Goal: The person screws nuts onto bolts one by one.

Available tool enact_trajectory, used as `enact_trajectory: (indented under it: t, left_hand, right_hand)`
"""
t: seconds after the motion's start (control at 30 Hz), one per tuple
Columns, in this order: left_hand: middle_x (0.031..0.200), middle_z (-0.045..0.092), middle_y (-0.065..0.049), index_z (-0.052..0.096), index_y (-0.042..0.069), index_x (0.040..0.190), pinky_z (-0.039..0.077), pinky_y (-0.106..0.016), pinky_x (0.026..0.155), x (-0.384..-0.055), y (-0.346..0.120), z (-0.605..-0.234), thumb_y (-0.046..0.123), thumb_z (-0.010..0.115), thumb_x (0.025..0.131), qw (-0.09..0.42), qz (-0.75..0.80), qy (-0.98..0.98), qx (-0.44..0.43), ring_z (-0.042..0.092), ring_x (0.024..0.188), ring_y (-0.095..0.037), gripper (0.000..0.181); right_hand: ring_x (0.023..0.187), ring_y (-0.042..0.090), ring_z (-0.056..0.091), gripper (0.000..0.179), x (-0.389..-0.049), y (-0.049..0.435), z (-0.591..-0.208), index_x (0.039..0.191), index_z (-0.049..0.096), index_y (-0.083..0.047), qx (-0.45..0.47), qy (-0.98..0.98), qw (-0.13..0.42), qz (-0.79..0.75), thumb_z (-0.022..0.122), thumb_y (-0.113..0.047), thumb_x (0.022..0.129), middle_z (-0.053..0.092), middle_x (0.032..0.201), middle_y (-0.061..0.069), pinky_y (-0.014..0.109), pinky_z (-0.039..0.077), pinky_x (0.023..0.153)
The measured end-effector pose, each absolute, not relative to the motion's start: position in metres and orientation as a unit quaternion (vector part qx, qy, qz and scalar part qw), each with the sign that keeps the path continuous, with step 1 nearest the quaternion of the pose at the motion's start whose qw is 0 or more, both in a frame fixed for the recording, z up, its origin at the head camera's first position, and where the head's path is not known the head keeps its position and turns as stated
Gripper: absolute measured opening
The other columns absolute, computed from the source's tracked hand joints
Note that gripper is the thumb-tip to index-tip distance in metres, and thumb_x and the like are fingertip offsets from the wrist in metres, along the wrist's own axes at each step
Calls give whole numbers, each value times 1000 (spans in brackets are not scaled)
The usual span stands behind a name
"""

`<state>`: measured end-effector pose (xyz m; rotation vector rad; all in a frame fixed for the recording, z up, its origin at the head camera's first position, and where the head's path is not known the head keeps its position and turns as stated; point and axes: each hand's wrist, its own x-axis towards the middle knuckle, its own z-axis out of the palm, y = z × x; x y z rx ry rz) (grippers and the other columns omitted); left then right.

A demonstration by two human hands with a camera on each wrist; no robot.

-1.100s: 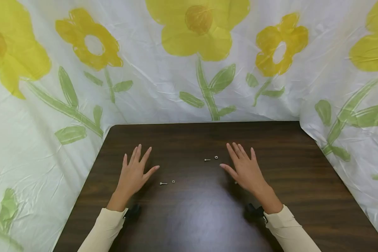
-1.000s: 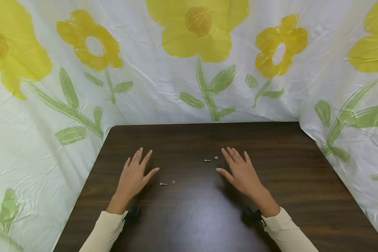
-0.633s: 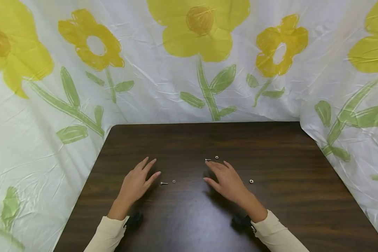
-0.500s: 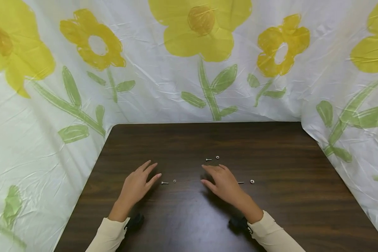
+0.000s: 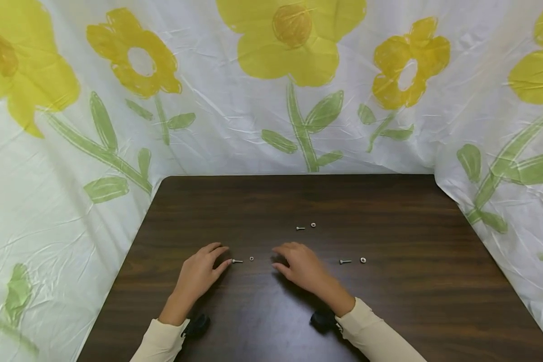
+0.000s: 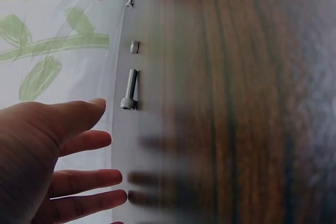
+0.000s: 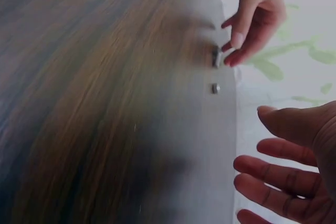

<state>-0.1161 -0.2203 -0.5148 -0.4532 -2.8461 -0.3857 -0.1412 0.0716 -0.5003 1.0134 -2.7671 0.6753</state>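
Head view: three small bolts, each with a nut, are laid out on the dark table point(image 5: 412, 226). The left bolt point(image 5: 238, 261) is seen lying on its side, head turned toward the left hand point(image 5: 196, 274), with the left nut point(image 5: 251, 259) just beyond its threaded end. Nothing is held by the left hand; thumb and fingers are parted, and a slight gap between thumb tip and bolt head is shown in the left wrist view. Nothing is held by the right hand point(image 5: 304, 266) either; its digits are likewise apart, near the left nut's other side. The far bolt point(image 5: 300, 228), far nut point(image 5: 313, 225), right bolt point(image 5: 345, 261) and right nut point(image 5: 363, 260) are untouched. Step in hand is judged to be the reach for the left pair, ahead of any grip. For the next move, the bolt would need to be pinched between left thumb and fingertip; a light touch is advised for the nut, which could skid.
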Motion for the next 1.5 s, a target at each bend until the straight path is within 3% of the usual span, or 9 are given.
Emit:
enact_trajectory:
  t: [0.27,0.67,0.97,1.5]
  left_hand:
    - [123,69,-16,75,13,118,59,-50,76,-116,-218,-514,35,82,87,120,-132,-970,-164,69,105,-34,39]
    - [123,68,-13,77,15,113,59,-49,77,-118,-215,-514,36,86,82,124,-140,-969,-163,67,109,-34,39]
    - [122,68,-13,78,15,110,60,-47,75,-120,-213,-513,35,87,80,128,-138,-968,-168,66,109,-32,37]
    - [123,67,-12,79,16,108,59,-44,75,-118,-211,-519,34,87,80,129,-131,-968,-170,64,111,-30,34]
  right_hand:
    - [107,26,69,35,-148,50,-504,119,74,-9,343,-914,52,209,80,-29,90,74,114,7,44,56,91]
    - [89,17,66,24,-159,25,-507,110,78,-17,366,-913,54,170,79,-31,90,70,98,-2,36,56,75]
    - [80,15,65,25,-164,16,-512,110,80,-18,363,-919,57,142,80,-33,90,67,92,-3,33,54,67]
    - [74,11,64,21,-164,4,-519,104,82,-23,334,-928,63,150,82,-35,86,69,89,-5,31,49,63]
